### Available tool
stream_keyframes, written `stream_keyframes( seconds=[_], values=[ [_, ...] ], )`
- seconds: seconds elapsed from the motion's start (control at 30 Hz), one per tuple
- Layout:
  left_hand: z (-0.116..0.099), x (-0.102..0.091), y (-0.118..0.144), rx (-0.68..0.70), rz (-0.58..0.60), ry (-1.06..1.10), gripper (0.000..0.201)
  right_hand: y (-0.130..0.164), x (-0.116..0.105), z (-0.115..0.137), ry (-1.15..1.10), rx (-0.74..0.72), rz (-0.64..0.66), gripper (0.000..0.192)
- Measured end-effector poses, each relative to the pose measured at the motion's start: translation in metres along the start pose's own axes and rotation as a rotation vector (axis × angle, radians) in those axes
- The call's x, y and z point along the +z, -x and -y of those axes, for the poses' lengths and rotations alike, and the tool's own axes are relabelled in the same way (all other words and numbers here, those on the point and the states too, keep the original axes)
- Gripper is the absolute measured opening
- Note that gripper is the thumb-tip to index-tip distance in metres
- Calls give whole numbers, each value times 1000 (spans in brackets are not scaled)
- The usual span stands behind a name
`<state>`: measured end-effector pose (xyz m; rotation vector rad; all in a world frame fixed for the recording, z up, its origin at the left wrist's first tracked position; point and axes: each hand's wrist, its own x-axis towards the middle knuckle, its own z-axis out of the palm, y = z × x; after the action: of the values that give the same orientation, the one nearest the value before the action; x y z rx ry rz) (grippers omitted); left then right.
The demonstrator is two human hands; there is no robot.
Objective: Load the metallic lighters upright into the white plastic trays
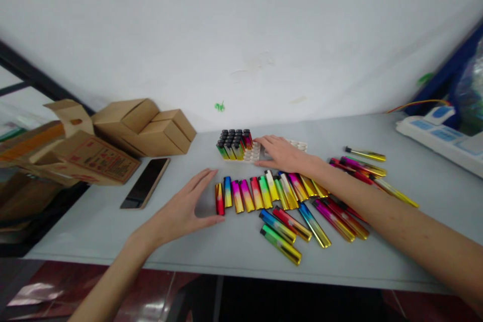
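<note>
The pale wall [241,35] fills the far side of the room, scuffed in places, and reddish tiles show on the floor [162,284] below. The grey surface [211,251] stands against the wall; brown boxes [124,126] are piled at its left end, and a white power strip [445,141] sits at the right. The right hand [281,153] stretches palm down over the right part of the white tray [251,155], thumb apart from the fingers; I can't tell whether it grips the tray or anything under the palm. The left hand [181,214] is spread, thumb and fingers well apart, with nothing in it. Near the boxes a dark phone [145,184] lies flat. The step in hand looks to me like standing lighters on end in the tray, and it seems part done: upright lighters [233,145] pack its left part, with bare holes beside them, a row of lighters [255,193] lies in front, and loose lighters [281,245] are scattered nearer the person and off to the right. The next move, as I judge it, calls for the left thumb and fingers to close gently about the red lighter [219,198] at the row's left end, without knocking its neighbours askew.
</note>
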<state>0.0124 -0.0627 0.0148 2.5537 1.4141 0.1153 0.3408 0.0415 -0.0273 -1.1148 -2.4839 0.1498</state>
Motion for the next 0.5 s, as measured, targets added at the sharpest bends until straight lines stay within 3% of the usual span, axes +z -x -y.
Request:
stream_keyframes(
  seconds=[0.07, 0.23, 0.33, 0.4, 0.5],
  values=[
    [4, 4, 4, -8, 7, 16, 104, 0, 0, 0, -1, 4, 2, 64],
    [0, 11, -1, 5, -83, 64, 73, 0, 3, -3, 4, -4, 3, 64],
    [-1, 6, -4, -20, -147, 143, 71, 0, 7, -5, -6, -13, -9, 65],
    [-1, 2, -5, -73, -206, 315, 73, 0, 8, -6, -17, -18, -20, 63],
    [-7, -4, -11, -144, -245, 788, 80, 0, 8, -6, -16, -21, -27, 61]
  ],
)
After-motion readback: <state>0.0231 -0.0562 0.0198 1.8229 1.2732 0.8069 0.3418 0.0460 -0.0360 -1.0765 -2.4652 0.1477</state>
